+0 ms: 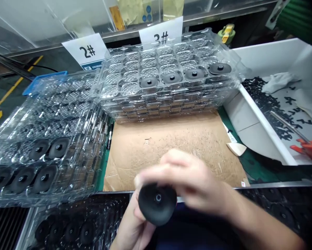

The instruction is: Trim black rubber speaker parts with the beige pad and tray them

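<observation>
A black, dish-shaped round part with a small ring at its centre (pixel 157 206) is held in my left hand (pixel 135 222), below the cardboard's near edge. The fingers of that hand wrap round the part from behind and beneath. My right hand (pixel 189 177) passes over the part's upper rim, smeared by motion. Whether its fingers touch the part or hold anything, I cannot tell. Similar black parts (pixel 149 82) sit in the front row of the clear plastic tray stack (pixel 161 100) at the back. More black parts (pixel 44 177) lie in the left tray stack (pixel 75 173).
A cardboard sheet (pixel 171 135) covers the green bench. At right, a white bin (pixel 270 130) holds small black pieces (pixel 273 111) and a red-handled tool (pixel 309 149). A pale wedge-shaped piece (pixel 236 148) lies beside it. Below left are more trayed parts (pixel 71 231). Paper signs (pixel 87 50) stand behind.
</observation>
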Demonstrator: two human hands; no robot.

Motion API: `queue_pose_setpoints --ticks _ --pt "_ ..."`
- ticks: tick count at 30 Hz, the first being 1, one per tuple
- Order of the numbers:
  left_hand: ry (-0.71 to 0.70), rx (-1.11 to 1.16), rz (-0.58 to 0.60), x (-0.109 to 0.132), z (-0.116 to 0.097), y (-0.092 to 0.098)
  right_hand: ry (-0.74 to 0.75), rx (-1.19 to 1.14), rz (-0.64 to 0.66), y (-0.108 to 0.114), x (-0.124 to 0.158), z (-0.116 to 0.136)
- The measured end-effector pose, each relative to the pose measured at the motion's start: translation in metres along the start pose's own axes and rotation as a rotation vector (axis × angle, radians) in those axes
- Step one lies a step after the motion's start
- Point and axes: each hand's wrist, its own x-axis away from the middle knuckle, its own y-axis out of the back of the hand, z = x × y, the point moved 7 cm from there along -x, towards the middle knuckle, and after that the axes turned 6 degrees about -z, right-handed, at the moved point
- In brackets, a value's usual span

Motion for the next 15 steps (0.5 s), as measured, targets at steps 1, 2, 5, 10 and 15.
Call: queue_pose_setpoints --ticks 1,2,5,10,15 --pt "0.025 0.025 0.043 -0.001 0.000 -0.004 -0.129 0.037 -0.072 0.007 0.006 -0.019" --pt "0.050 0.053 0.089 -0.002 -0.001 -0.009 -0.253 0.086 -0.137 0.011 0.017 -0.038" --pt "0.086 0.112 0.195 -0.003 -0.005 -0.016 -0.474 0.213 -0.154 -0.002 0.062 -0.085" --pt "0.103 0.097 0.209 -0.005 -0.003 -0.017 -0.497 0.289 -0.119 -0.027 0.106 -0.111" --pt "0.060 0.001 0.120 -0.009 0.004 -0.015 -0.262 0.324 -0.322 0.017 0.051 -0.036"
